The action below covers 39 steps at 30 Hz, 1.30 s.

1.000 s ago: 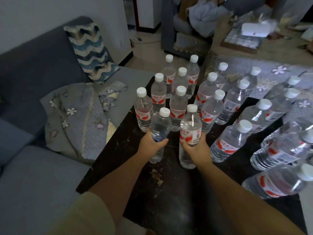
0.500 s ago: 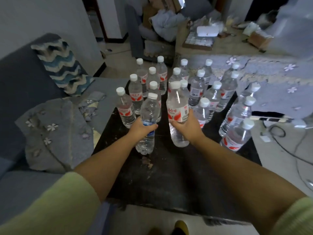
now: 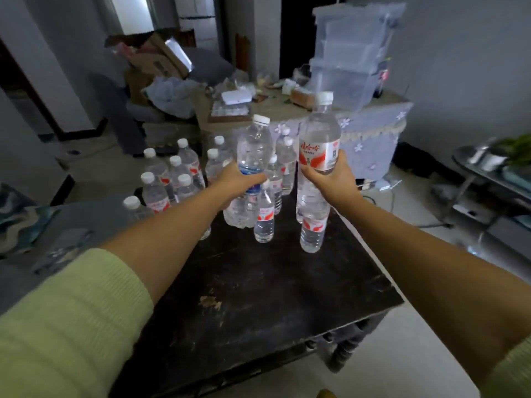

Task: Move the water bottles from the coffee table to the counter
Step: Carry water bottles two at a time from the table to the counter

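Observation:
My left hand (image 3: 240, 180) grips a clear water bottle with a blue label (image 3: 254, 145), held upright above the dark coffee table (image 3: 258, 297). My right hand (image 3: 330, 179) grips a second clear bottle with a red and white label (image 3: 319, 133), also upright and raised a little higher. Several more white-capped water bottles (image 3: 172, 179) stand on the far part of the table, and two stand nearer (image 3: 313, 228), just below my hands. A cluttered cloth-covered counter (image 3: 370, 130) lies beyond the table.
A grey sofa (image 3: 71, 219) with a patterned cushion runs along the left. Stacked clear plastic bins (image 3: 350, 53) stand on the counter. Cardboard boxes and clothes are piled at the back. A metal rack (image 3: 488, 173) stands at the right over pale floor with cables.
Both hands have lifted their bottles off the table and raised them. My view has risen and swung right, now showing the counter, the bins and the rack.

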Motion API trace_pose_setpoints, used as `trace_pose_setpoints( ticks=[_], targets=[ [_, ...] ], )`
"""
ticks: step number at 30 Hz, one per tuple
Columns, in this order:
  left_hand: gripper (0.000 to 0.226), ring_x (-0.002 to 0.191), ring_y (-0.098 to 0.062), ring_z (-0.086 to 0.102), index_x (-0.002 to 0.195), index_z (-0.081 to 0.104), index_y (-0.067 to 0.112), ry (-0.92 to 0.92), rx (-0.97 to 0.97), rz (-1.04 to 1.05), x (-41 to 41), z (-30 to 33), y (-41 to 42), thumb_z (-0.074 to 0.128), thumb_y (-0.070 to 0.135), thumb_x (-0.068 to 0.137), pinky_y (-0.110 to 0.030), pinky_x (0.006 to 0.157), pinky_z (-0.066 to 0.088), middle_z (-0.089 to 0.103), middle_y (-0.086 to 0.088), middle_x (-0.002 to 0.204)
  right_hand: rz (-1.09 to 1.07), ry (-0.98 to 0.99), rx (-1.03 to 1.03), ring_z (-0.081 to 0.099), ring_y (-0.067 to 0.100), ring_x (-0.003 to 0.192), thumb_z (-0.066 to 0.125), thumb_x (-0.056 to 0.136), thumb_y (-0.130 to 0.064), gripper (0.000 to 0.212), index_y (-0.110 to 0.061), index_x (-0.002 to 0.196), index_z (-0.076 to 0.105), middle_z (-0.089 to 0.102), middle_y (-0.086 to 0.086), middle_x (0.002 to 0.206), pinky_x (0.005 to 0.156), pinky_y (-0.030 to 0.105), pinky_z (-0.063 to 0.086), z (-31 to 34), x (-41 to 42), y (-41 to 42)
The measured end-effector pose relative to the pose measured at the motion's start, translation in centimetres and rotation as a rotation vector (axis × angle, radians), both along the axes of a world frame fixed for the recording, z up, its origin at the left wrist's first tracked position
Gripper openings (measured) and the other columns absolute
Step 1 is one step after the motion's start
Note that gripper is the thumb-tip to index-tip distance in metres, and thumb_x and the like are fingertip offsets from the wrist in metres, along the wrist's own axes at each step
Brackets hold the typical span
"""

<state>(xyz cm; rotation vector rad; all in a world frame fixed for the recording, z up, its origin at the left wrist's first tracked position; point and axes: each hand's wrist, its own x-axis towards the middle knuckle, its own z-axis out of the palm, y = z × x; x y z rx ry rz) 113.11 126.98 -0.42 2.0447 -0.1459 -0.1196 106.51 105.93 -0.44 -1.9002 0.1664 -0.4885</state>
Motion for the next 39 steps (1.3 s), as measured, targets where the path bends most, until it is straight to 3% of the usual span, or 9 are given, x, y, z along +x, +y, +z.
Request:
trace_pose_setpoints(
  ticks=[8,13,17,23,26,28,30,33,39],
  targets=[
    [0.018,0.065,0.000,0.059,0.087,0.067,0.022,-0.041,-0.022,-0.261,-2.3,3.2,-13.4,0.078,0.029,0.075,-0.012,0.049,0.044,0.065,0.010,0.075,-0.292,0.001,0.004,0.059,0.014,0.098,0.079,0.076,-0.035,0.059,-0.022,0.120,0.042,0.058,-0.005,0.111,0.090,0.031,0.048,1.7,-7.7,-11.4],
    [0.023,0.079,-0.011,0.065,0.092,0.065,0.022,0.036,-0.021,-0.516,-6.8,3.4,-23.6,0.078,0.029,0.074,-0.021,0.063,0.049,0.069,0.004,0.085,-0.469,0.040,0.006,0.059,0.012,0.090,0.078,0.074,-0.039,0.054,-0.028,0.113,0.042,0.059,-0.009,0.101,0.081,0.027,0.045,0.6,-14.4,-19.3],
    [0.031,0.092,-0.018,0.068,0.095,0.067,0.022,0.075,0.017,-0.700,-12.0,2.4,-32.5,0.077,0.031,0.067,-0.034,0.086,0.055,0.072,-0.002,0.096,-0.617,0.102,0.015,0.061,0.014,0.090,0.079,0.072,-0.041,0.054,-0.028,0.111,0.044,0.061,-0.011,0.096,0.080,0.029,0.046,-0.8,-21.0,-26.4],
    [0.025,0.069,0.000,0.060,0.094,0.065,0.026,0.116,0.061,-0.840,-20.2,-0.4,-44.9,0.077,0.030,0.072,-0.014,0.052,0.042,0.066,0.010,0.080,-0.828,0.184,0.012,0.058,0.013,0.086,0.079,0.074,-0.039,0.054,-0.022,0.113,0.046,0.059,-0.010,0.094,0.077,0.028,0.043,-2.6,-32.0,-36.2],
    [0.023,0.066,-0.003,0.064,0.093,0.066,0.023,0.162,0.067,-0.903,-24.0,-1.8,-50.4,0.077,0.026,0.073,-0.016,0.056,0.046,0.066,0.008,0.079,-0.911,0.253,0.005,0.059,0.015,0.086,0.080,0.074,-0.037,0.058,-0.019,0.118,0.046,0.060,-0.006,0.098,0.075,0.029,0.045,-3.8,-37.2,-40.4],
    [0.029,0.076,-0.010,0.066,0.099,0.067,0.021,0.189,0.088,-0.942,-26.1,-2.9,-53.5,0.077,0.026,0.072,-0.021,0.066,0.048,0.068,0.004,0.084,-0.949,0.292,0.014,0.057,0.008,0.078,0.080,0.073,-0.037,0.056,-0.022,0.113,0.044,0.059,-0.011,0.091,0.064,0.022,0.042,-4.7,-40.3,-42.4],
    [0.035,0.078,-0.011,0.065,0.103,0.067,0.020,0.190,0.114,-0.991,-28.1,-3.6,-56.7,0.078,0.028,0.071,-0.021,0.064,0.048,0.069,0.004,0.087,-0.997,0.300,0.034,0.056,0.002,0.076,0.081,0.072,-0.035,0.055,-0.025,0.110,0.042,0.057,-0.014,0.088,0.058,0.018,0.039,-5.7,-43.1,-44.4],
    [0.036,0.077,-0.009,0.064,0.104,0.067,0.019,0.193,0.140,-1.067,-30.4,-4.6,-61.2,0.078,0.028,0.071,-0.021,0.061,0.049,0.069,0.003,0.087,-1.069,0.295,0.106,0.064,0.014,0.085,0.081,0.072,-0.032,0.058,-0.018,0.115,0.045,0.062,-0.004,0.096,0.071,0.029,0.053,-7.3,-46.3,-47.1],
    [0.049,0.094,-0.019,0.067,0.110,0.064,0.019,0.182,0.208,-1.186,-32.5,-7.2,-69.9,0.081,0.035,0.067,-0.033,0.089,0.053,0.070,-0.002,0.102,-1.168,0.305,0.185,0.067,0.024,0.093,0.080,0.075,-0.028,0.056,-0.013,0.120,0.050,0.067,0.006,0.104,0.086,0.045,0.056,-9.8,-50.0,-52.3]
  ],
)
